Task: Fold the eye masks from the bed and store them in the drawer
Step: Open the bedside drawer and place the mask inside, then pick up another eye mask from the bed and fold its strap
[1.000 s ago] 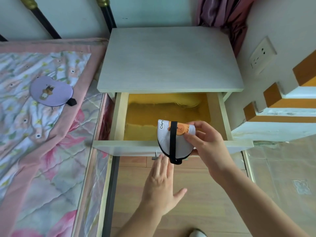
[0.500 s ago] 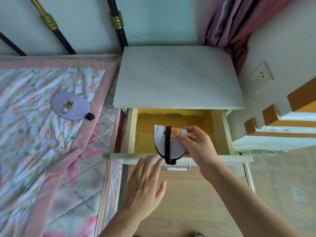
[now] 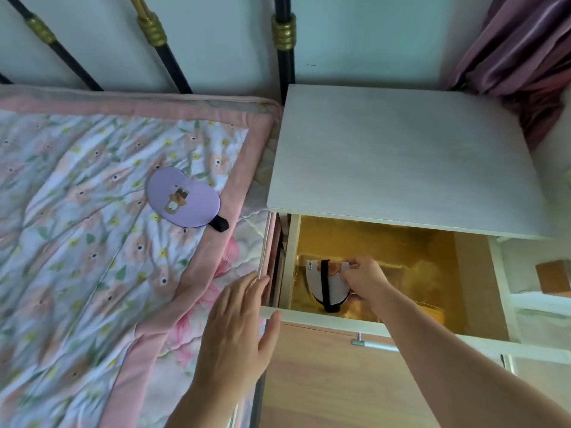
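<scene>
My right hand [image 3: 366,281] grips a folded white eye mask [image 3: 335,285] with a black strap around it, low inside the open drawer [image 3: 324,321] at its left side, over the yellow lining. My left hand [image 3: 238,332] hovers open with fingers spread at the drawer's front left corner, its thumb by the front rim. A purple eye mask [image 3: 185,202] with a bear print and a black strap lies flat on the floral quilt [image 3: 77,211] near the bed's right edge.
The white nightstand top [image 3: 401,159] overhangs the back of the drawer. A metal handle [image 3: 372,344] sticks out below the drawer front. Black bed rails [image 3: 284,50] stand against the wall, with a purple curtain [image 3: 525,57] at the far right.
My right hand has lowered the folded white mask from above the drawer front down into the drawer. My left hand has shifted left to the drawer's corner. The view has swung left toward the bed.
</scene>
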